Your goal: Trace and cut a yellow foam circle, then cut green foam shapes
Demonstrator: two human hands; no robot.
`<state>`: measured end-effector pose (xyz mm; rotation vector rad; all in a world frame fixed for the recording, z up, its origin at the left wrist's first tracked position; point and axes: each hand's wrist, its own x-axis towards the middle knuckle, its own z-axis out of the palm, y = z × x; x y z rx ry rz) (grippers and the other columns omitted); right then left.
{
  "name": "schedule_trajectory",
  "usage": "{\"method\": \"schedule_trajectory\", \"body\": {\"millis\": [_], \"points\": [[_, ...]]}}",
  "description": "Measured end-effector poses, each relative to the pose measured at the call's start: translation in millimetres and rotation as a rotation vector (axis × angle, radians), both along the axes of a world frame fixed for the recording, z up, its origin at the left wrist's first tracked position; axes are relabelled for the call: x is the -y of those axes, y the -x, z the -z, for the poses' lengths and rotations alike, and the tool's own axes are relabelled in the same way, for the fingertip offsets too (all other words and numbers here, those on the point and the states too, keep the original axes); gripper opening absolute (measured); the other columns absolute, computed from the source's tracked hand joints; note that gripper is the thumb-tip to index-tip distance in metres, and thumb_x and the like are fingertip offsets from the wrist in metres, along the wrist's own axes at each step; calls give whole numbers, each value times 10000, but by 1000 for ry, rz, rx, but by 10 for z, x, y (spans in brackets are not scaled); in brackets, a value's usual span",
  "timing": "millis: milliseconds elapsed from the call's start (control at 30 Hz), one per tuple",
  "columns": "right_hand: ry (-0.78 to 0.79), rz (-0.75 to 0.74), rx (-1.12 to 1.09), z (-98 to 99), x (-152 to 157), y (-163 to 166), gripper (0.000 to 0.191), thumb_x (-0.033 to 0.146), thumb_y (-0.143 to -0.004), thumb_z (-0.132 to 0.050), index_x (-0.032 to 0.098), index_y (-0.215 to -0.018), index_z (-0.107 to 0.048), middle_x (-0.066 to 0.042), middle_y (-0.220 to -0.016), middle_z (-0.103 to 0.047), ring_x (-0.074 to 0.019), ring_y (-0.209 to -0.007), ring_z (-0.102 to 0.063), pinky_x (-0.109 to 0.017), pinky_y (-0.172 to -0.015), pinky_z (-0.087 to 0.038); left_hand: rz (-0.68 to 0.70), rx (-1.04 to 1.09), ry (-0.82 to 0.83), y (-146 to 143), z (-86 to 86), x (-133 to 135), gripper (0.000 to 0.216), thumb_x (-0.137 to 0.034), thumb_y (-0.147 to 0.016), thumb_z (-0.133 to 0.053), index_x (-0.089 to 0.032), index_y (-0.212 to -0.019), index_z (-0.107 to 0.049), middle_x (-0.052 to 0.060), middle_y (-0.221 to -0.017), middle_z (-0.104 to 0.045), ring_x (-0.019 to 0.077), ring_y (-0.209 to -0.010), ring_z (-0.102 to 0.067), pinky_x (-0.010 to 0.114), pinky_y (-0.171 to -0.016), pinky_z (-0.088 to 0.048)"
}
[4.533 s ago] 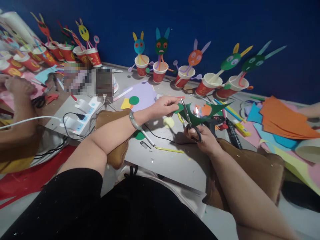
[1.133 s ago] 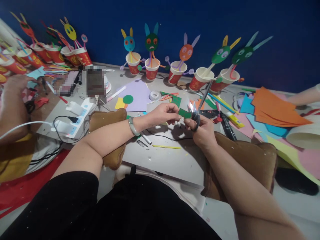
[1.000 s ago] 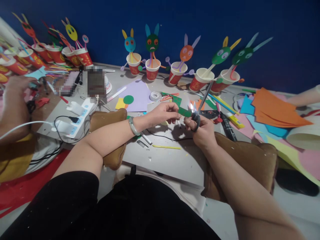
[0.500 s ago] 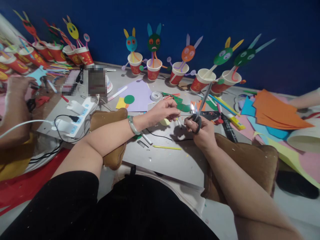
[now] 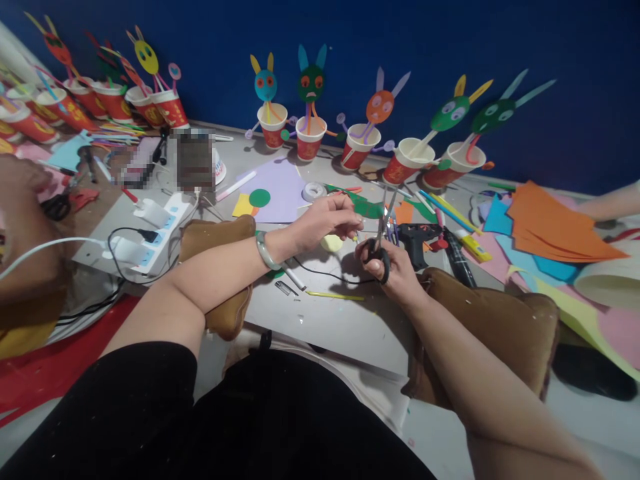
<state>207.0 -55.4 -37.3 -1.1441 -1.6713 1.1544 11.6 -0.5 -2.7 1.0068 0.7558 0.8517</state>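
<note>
My right hand grips a pair of scissors by its black handles. The blades point up and away from me, slightly apart. Just to the left, my left hand is held in a pinch above the table. A tiny yellowish bit shows below its fingertips, but what they hold I cannot make out. Under that hand lies a pale yellow paper disc. A black glue gun rests beyond my right hand. Nearer to me are a yellow stick and a small dark clip.
Red paper cups with paper-faced figures line the back. A power strip with cables stands left, near a co-worker's blurred hand. Orange paper sheets are piled right. A tape roll lies near purple paper.
My right hand and the scissors have moved left, closer to my left hand, uncovering more of the glue gun. The co-worker's hand at far left has moved left, away from the light blue paper.
</note>
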Motion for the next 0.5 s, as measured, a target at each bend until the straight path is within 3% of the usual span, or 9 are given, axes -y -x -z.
{"method": "schedule_trajectory", "body": {"millis": [500], "points": [[-11,-11,2,47,-6,-18,698,892,-719,-752,213,-701,-590,-29,-710,-610,-159,-637,-504,-309,-607,-426,19,-7,-8,8,32,-19,269,-127,-832,-685,-188,-711,-453,-43,-636,-657,50,-532,-605,207,-570,-462]]}}
